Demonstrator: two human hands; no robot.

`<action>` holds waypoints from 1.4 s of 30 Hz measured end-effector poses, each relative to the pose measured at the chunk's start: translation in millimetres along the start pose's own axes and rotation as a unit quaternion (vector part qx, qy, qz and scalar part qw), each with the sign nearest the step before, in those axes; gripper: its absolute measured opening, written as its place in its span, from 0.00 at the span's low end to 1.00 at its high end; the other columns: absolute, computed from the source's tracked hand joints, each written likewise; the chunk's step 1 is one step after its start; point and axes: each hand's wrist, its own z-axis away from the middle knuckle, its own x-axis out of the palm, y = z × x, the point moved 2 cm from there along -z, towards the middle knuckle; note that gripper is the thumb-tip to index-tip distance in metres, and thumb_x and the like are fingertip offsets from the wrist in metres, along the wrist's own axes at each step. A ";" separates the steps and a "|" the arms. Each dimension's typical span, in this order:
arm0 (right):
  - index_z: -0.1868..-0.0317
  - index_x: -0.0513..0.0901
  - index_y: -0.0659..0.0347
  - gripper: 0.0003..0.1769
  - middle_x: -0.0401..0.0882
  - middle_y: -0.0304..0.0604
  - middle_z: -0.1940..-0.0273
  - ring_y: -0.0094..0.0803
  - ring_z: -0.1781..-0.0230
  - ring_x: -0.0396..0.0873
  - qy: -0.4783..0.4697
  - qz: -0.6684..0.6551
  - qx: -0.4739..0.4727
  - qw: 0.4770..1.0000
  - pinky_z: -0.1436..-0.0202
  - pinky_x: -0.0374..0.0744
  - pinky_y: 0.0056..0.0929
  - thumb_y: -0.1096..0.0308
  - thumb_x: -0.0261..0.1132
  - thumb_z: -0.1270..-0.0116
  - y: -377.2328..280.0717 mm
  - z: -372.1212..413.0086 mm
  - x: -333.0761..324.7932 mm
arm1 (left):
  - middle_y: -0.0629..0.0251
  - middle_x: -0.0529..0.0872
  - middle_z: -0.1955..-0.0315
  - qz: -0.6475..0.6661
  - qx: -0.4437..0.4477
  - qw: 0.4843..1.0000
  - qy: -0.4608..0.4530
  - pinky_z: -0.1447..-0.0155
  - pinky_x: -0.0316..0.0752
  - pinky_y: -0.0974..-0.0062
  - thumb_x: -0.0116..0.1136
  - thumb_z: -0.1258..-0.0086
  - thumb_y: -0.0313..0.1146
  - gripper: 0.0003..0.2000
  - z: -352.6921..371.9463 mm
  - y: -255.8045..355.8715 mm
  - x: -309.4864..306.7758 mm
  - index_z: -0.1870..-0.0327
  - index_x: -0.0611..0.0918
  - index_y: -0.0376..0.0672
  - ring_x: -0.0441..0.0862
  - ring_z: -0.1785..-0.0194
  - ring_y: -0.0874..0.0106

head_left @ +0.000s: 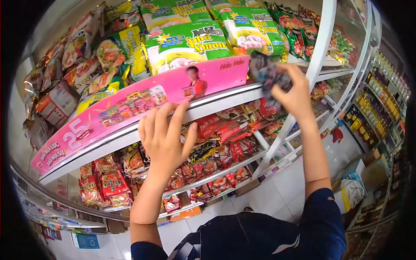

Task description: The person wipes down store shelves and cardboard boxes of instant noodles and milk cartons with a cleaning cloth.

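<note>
From where I stand, the right hand point(297, 89) has a dark cloth point(272, 77) bunched between thumb and fingers, gripped but not balled up completely, with a good part spilling out ahead of the fingertips. The cloth sits just to the left of that hand, against the right end of the pink strip point(143, 100) and over the shelf rail point(219, 98), with a green noodle pack point(253, 32) just beyond it and the white post point(321, 43) close by the wrist. It's smudged to my eye, so I can't swear to its weave or whether it is damp.

I'd judge it light, limp and hard to harm: it should fold to any shape and snag sooner than slip. The thick middle of the bunch looks the best place to hold, fingers spread behind it, since a loose corner would only flop.

The left hand point(164, 136) grasps nothing; its fingertips lie on the rail, thumb held apart, red packets point(234, 125) beneath and to its right.
</note>
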 end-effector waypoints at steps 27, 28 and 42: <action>0.59 0.79 0.57 0.21 0.79 0.46 0.62 0.45 0.61 0.76 -0.166 0.176 -0.026 0.970 0.58 0.75 0.38 0.61 0.60 0.56 5.4 -26.6 -19.0 | 0.71 0.77 0.62 -0.021 0.021 0.998 0.050 0.50 0.65 0.68 0.61 0.50 0.35 0.17 4.0 -5.4 3.9 0.56 0.82 0.51 0.73 0.58 0.69; 0.60 0.79 0.58 0.20 0.78 0.44 0.62 0.44 0.60 0.76 -0.156 0.149 -0.066 0.974 0.57 0.74 0.38 0.62 0.60 0.57 -3.3 -21.7 -13.0 | 0.70 0.77 0.61 -0.017 0.017 0.999 0.038 0.48 0.63 0.68 0.62 0.50 0.34 0.18 5.4 -5.4 4.1 0.54 0.81 0.50 0.72 0.55 0.67; 0.62 0.78 0.59 0.19 0.76 0.44 0.64 0.43 0.64 0.73 0.219 0.106 -0.084 0.966 0.58 0.73 0.35 0.72 0.63 0.61 22.2 24.6 18.5 | 0.67 0.77 0.58 -0.004 0.020 1.000 0.011 0.45 0.61 0.66 0.61 0.51 0.32 0.20 5.6 -6.8 1.0 0.52 0.80 0.49 0.71 0.51 0.65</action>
